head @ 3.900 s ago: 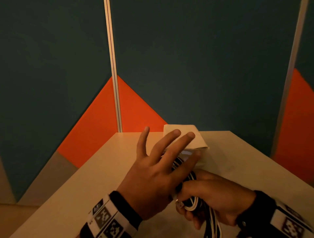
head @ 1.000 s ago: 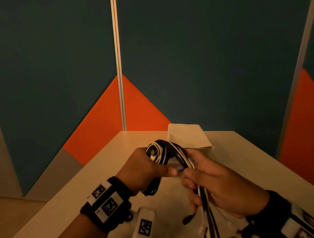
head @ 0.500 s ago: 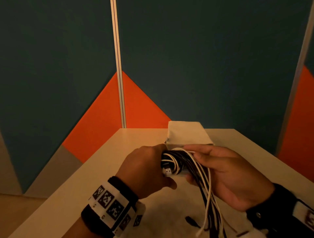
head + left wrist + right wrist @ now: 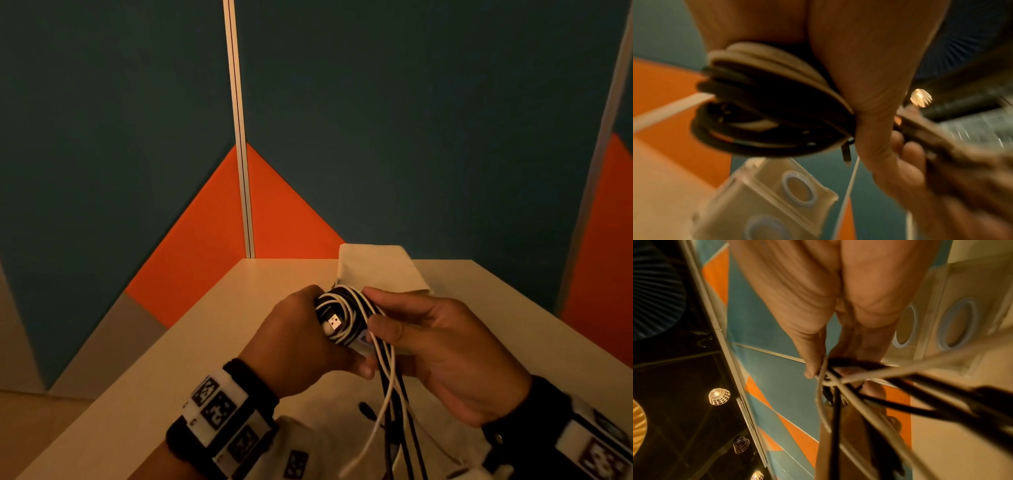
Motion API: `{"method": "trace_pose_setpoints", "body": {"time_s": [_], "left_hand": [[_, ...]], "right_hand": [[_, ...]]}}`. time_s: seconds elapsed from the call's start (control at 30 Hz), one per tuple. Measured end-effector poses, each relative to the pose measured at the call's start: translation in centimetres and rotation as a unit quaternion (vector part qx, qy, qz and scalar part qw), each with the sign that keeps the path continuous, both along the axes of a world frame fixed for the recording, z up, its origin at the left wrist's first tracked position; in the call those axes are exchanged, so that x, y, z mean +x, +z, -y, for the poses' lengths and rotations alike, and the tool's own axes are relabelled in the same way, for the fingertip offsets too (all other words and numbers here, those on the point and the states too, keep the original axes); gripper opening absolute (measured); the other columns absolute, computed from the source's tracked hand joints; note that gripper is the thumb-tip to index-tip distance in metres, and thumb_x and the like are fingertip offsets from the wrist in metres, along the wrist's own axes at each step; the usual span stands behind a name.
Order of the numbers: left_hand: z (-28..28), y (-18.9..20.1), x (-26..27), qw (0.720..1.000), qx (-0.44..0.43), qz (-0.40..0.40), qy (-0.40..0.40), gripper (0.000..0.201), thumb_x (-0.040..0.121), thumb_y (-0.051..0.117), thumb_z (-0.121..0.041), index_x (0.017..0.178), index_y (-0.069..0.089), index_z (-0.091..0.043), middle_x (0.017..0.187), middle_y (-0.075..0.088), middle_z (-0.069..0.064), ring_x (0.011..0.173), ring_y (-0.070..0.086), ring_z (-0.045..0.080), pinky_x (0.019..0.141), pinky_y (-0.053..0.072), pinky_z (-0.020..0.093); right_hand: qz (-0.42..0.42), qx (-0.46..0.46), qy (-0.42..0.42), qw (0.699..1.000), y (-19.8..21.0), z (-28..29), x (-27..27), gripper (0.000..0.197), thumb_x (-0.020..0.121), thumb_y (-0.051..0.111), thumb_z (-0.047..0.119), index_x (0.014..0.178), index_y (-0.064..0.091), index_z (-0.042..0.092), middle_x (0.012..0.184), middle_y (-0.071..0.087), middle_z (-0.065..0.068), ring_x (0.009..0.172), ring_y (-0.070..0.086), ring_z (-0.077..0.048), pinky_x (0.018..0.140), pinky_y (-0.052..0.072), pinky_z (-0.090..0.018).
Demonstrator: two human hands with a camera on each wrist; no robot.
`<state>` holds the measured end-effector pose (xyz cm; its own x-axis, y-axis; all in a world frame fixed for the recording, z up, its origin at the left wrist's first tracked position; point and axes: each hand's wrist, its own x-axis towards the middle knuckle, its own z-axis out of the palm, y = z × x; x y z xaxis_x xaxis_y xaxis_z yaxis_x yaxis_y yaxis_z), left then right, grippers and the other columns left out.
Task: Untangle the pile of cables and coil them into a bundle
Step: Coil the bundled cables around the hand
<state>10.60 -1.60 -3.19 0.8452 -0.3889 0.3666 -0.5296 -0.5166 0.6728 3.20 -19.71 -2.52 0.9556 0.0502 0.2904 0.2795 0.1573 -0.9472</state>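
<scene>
A coil of black and white cables [image 4: 346,308] is held above the table in front of me. My left hand [image 4: 308,339] grips the coil from the left, thumb underneath; a silver USB plug [image 4: 335,322] sticks out of it. My right hand [image 4: 411,329] is at the coil's right side, palm turned up, and pinches the loose strands between thumb and fingers. The loose tails [image 4: 394,411] hang down to the table. In the left wrist view the coil [image 4: 766,105] sits under my palm. In the right wrist view the strands [image 4: 838,382] cross at my fingertips.
A folded beige pouch [image 4: 376,270] lies on the pale table [image 4: 239,308] just behind my hands; it shows blue rings in the left wrist view [image 4: 777,194]. A small black plug [image 4: 366,409] rests on the table below the coil. Teal and orange walls close off the back.
My right hand has carried the loose strands over the top of the coil to its right side. The coil has turned, so the USB plug now faces me.
</scene>
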Motion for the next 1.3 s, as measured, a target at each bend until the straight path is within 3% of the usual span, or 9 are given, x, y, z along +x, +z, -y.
{"method": "trace_pose_setpoints", "body": {"time_s": [0.27, 0.43, 0.6, 0.73, 0.83, 1.0, 1.1, 1.2, 1.3], "left_hand": [[0.2, -0.6, -0.1, 0.974, -0.124, -0.077, -0.173, 0.046, 0.066, 0.095, -0.008, 0.106, 0.072, -0.006, 0.096, 0.078, 0.013, 0.081, 0.071, 0.014, 0.071, 0.056, 0.029], [0.6, -1.3, 0.0, 0.948, -0.194, -0.127, -0.22, 0.052, 0.067, 0.092, -0.01, 0.114, 0.071, 0.0, 0.105, 0.077, 0.019, 0.095, 0.074, 0.027, 0.08, 0.058, 0.033], [1.5, -1.7, -0.7, 0.91, -0.257, -0.176, -0.273, 0.048, 0.077, 0.079, 0.002, 0.122, 0.074, -0.012, 0.12, 0.075, 0.014, 0.115, 0.071, 0.032, 0.095, 0.057, 0.038], [2.1, -2.1, -1.1, 0.89, -0.304, -0.194, -0.279, 0.064, 0.072, 0.093, -0.035, 0.127, 0.071, -0.012, 0.126, 0.072, 0.017, 0.12, 0.067, 0.036, 0.102, 0.055, 0.046], [2.4, -2.1, -1.2, 0.894, -0.304, -0.191, -0.27, 0.042, 0.075, 0.09, -0.016, 0.115, 0.077, -0.018, 0.117, 0.076, 0.014, 0.112, 0.072, 0.032, 0.092, 0.058, 0.037], [2.1, -1.4, -0.8, 0.896, -0.327, -0.169, -0.249, 0.03, 0.064, 0.085, -0.005, 0.091, 0.079, -0.016, 0.09, 0.075, 0.009, 0.087, 0.073, 0.025, 0.08, 0.059, 0.034], [1.8, -1.0, -1.1, 0.893, -0.349, -0.16, -0.236, 0.042, 0.062, 0.084, -0.013, 0.101, 0.075, -0.005, 0.1, 0.075, 0.023, 0.096, 0.073, 0.042, 0.084, 0.061, 0.049], [1.6, -0.9, -1.0, 0.885, -0.355, -0.179, -0.241, 0.047, 0.066, 0.076, -0.003, 0.113, 0.071, -0.002, 0.096, 0.077, 0.013, 0.082, 0.076, 0.027, 0.066, 0.061, 0.033], [1.6, -1.2, -0.9, 0.886, -0.348, -0.182, -0.247, 0.046, 0.064, 0.074, -0.005, 0.11, 0.073, -0.003, 0.091, 0.075, 0.012, 0.075, 0.073, 0.022, 0.062, 0.058, 0.031]], "right_hand": [[0.04, -0.039, -0.059, 0.997, -0.1, 0.3, -0.1, 0.028, 0.077, 0.074, 0.003, 0.101, 0.079, 0.016, 0.098, 0.079, -0.003, 0.092, 0.075, -0.015, 0.069, 0.057, -0.019], [0.028, -0.027, -0.1, 0.994, -0.9, 0.1, 0.4, 0.04, 0.061, 0.082, 0.021, 0.1, 0.079, 0.014, 0.098, 0.078, -0.009, 0.093, 0.073, -0.032, 0.082, 0.058, -0.045], [0.039, 0.016, -0.077, 0.996, -0.7, -0.3, 0.0, 0.035, 0.059, 0.081, 0.011, 0.092, 0.073, 0.001, 0.088, 0.078, -0.009, 0.077, 0.075, -0.019, 0.062, 0.06, -0.029], [0.059, 0.012, -0.1, 0.993, -1.3, -0.4, 0.1, 0.044, 0.053, 0.086, 0.021, 0.089, 0.071, 0.0, 0.093, 0.073, -0.022, 0.082, 0.075, -0.029, 0.066, 0.061, -0.034], [0.09, -0.037, -0.136, 0.986, -1.7, -0.6, 0.2, 0.04, 0.054, 0.086, 0.038, 0.082, 0.073, 0.013, 0.094, 0.074, -0.011, 0.091, 0.073, -0.027, 0.08, 0.06, -0.044], [0.083, 0.026, -0.044, 0.995, -0.7, -0.7, -0.1, 0.026, 0.08, 0.062, 0.031, 0.092, 0.08, 0.016, 0.081, 0.071, -0.002, 0.077, 0.068, -0.014, 0.074, 0.056, -0.029], [0.101, 0.025, -0.056, 0.993, -0.3, -0.4, -0.1, 0.017, 0.082, 0.066, 0.02, 0.092, 0.079, 0.015, 0.085, 0.071, -0.009, 0.084, 0.071, -0.025, 0.073, 0.06, -0.037], [0.126, -0.047, -0.139, 0.981, -0.6, 0.6, 0.4, 0.014, 0.085, 0.071, 0.009, 0.089, 0.074, 0.023, 0.09, 0.072, -0.005, 0.085, 0.075, -0.028, 0.072, 0.062, -0.041], [0.122, -0.062, -0.131, 0.982, -0.7, 0.4, 0.4, 0.015, 0.083, 0.071, 0.002, 0.086, 0.077, 0.016, 0.089, 0.076, -0.004, 0.083, 0.075, -0.02, 0.068, 0.06, -0.028]]}}
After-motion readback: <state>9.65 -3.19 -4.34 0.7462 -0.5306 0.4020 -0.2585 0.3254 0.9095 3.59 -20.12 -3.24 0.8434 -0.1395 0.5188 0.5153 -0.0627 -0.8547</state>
